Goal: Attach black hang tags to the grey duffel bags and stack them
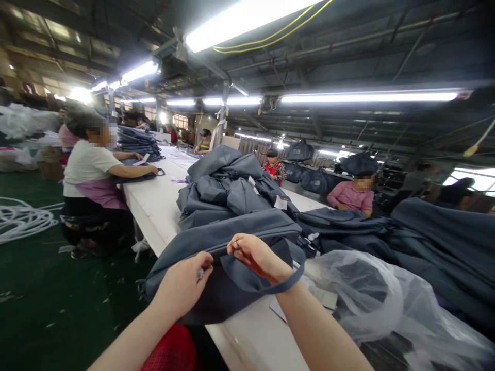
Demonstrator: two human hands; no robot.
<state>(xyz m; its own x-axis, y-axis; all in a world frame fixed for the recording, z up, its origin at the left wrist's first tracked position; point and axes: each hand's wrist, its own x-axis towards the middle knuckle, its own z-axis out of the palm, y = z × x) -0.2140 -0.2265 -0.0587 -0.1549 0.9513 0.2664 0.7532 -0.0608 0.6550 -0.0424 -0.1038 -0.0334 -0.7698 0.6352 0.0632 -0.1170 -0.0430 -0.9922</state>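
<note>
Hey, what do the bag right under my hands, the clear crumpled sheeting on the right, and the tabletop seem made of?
The bag: probably coated synthetic fabric, fairly matte, judging by its smooth surface and soft folds. The clear sheeting: most likely thin plastic film, glossy, see-through and crinkled. The tabletop: smooth and whitish, perhaps laminate or painted board; I can't tell which.

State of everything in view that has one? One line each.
Left hand: fingers curled, small pale item showing there
Right hand: fingers curled, grip unclear
Near bag: at table edge, zip state unclear
Strap: looped at right wrist
Bag pile: heaped
Clear plastic: crumpled
White tubing: coiled
Ceiling light: lit
</note>
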